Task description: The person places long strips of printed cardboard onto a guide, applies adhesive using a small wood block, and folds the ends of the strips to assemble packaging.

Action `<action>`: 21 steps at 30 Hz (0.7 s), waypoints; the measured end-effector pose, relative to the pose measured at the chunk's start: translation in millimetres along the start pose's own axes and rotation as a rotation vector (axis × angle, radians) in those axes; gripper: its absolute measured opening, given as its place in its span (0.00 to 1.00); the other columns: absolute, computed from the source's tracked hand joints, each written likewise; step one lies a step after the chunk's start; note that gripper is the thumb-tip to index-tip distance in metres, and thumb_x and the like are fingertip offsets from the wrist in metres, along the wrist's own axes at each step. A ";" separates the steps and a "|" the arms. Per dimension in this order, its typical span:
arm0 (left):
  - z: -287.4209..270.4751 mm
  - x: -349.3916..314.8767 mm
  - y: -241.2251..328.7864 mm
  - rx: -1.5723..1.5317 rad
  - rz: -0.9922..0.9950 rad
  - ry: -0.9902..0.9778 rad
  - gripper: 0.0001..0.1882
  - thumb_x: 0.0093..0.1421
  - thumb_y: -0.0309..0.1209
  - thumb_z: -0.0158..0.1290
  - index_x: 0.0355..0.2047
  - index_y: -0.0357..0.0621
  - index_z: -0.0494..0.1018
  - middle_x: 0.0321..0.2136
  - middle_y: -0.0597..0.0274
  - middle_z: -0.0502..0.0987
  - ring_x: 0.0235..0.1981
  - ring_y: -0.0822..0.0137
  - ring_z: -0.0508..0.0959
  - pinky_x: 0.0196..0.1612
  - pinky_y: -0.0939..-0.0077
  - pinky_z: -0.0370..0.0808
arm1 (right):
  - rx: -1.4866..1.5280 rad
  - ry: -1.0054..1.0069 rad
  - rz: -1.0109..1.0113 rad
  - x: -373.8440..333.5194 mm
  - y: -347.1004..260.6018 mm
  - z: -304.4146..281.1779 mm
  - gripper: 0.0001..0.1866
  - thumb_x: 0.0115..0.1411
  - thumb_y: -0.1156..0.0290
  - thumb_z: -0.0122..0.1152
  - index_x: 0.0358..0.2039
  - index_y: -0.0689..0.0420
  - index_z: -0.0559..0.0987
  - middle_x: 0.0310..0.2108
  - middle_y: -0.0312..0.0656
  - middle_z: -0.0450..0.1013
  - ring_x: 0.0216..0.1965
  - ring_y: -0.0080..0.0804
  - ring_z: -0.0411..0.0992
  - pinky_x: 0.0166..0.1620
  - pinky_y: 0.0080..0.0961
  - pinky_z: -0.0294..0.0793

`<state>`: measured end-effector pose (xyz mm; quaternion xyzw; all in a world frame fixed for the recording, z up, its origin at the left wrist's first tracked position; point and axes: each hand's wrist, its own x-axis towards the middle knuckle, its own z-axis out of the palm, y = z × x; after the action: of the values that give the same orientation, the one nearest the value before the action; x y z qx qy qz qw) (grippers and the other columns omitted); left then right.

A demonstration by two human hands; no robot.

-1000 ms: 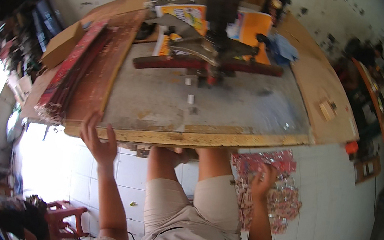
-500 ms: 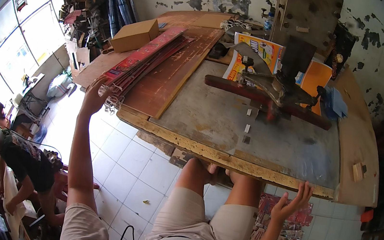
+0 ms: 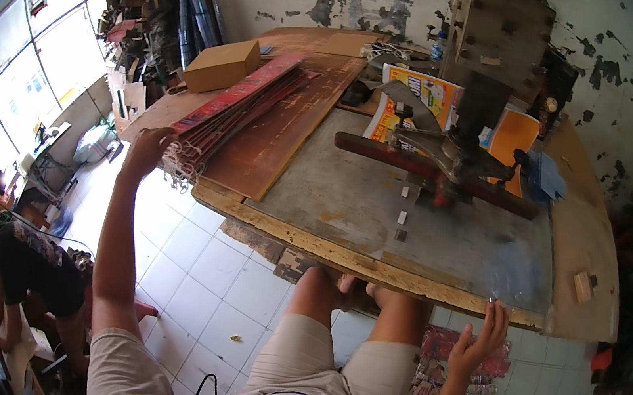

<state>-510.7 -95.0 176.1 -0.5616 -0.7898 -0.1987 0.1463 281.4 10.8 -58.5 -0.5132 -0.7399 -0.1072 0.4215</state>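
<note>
My left hand (image 3: 148, 150) is at the near end of a stack of long red printed strips (image 3: 232, 106), its fingers loosely bent beside the strip ends. White strings (image 3: 181, 164) hang from that end. Below the front edge of the worktable (image 3: 371, 269), my right hand (image 3: 480, 339) is open, fingers stretched upward and fingertips close to the edge; nothing shows in it. A grey metal plate (image 3: 333, 192) covers the table's middle. Over it stands a press head with a dark red crossbar (image 3: 363, 148). Small pale pieces (image 3: 403, 217) lie on the plate.
A cardboard box (image 3: 222, 67) sits behind the strips. Colourful printed sheets (image 3: 430, 96) stand behind the press, and a small wooden block (image 3: 583, 287) lies at the right. Red packaged items (image 3: 455, 391) cover some floor tiles. Another person (image 3: 36, 264) bends over work at far left.
My left hand has drawn slightly left, away from the strips. The top strip's far end has dropped a little. My right hand stays by the table edge.
</note>
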 end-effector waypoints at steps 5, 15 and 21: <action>-16.2 5.7 -35.4 0.282 0.241 0.304 0.10 0.72 0.25 0.53 0.50 0.44 0.80 0.39 0.47 0.86 0.44 0.42 0.87 0.47 0.49 0.81 | -0.029 -0.079 0.034 13.7 -16.5 -6.8 0.30 0.81 0.53 0.48 0.75 0.55 0.74 0.77 0.46 0.67 0.80 0.56 0.59 0.77 0.60 0.55; -47.9 -6.7 76.6 0.180 0.206 0.470 0.09 0.80 0.35 0.53 0.49 0.45 0.79 0.42 0.51 0.86 0.43 0.42 0.87 0.45 0.49 0.81 | -0.299 -0.275 0.155 52.2 -16.6 -18.2 0.33 0.86 0.46 0.32 0.79 0.48 0.71 0.80 0.39 0.64 0.82 0.47 0.56 0.82 0.61 0.44; -54.5 -57.1 139.3 0.109 0.307 0.459 0.05 0.73 0.30 0.63 0.45 0.43 0.82 0.43 0.56 0.88 0.39 0.50 0.89 0.44 0.56 0.84 | -0.185 -0.165 0.194 78.4 -31.4 -19.8 0.29 0.85 0.49 0.44 0.73 0.54 0.75 0.75 0.48 0.68 0.77 0.50 0.62 0.81 0.59 0.49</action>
<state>-359.9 -128.0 218.8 -0.6063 -0.6510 -0.2533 0.3800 255.6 37.4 19.9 -0.6258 -0.7061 -0.0911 0.3186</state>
